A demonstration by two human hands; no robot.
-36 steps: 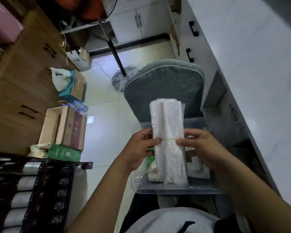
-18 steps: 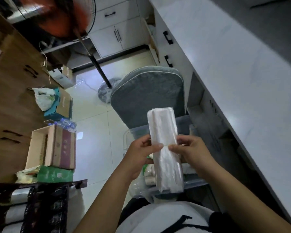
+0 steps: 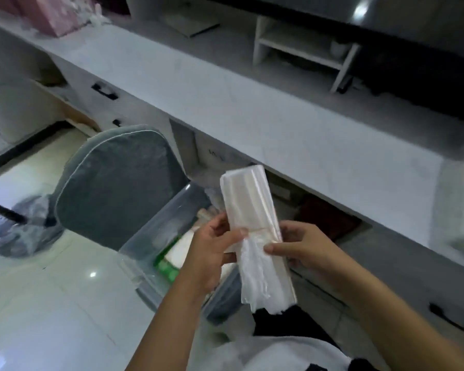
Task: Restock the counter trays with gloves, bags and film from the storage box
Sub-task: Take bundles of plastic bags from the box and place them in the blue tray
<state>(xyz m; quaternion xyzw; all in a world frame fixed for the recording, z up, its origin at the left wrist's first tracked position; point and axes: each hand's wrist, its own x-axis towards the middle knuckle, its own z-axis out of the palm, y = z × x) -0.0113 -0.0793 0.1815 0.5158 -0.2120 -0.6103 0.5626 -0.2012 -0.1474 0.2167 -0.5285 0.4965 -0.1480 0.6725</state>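
Bags bundle [image 3: 255, 228] held upright above the storage box [image 3: 156, 234], left hand [image 3: 212, 253] and right hand [image 3: 300, 247] fingers pinching its banded middle.

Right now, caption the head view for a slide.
Bundle of plastic bags gripped by left hand and right hand over the storage box.

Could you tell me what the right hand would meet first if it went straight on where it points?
The right hand pinches the bag bundle, so that comes first; beyond it, probably the left hand, though depth is unclear.
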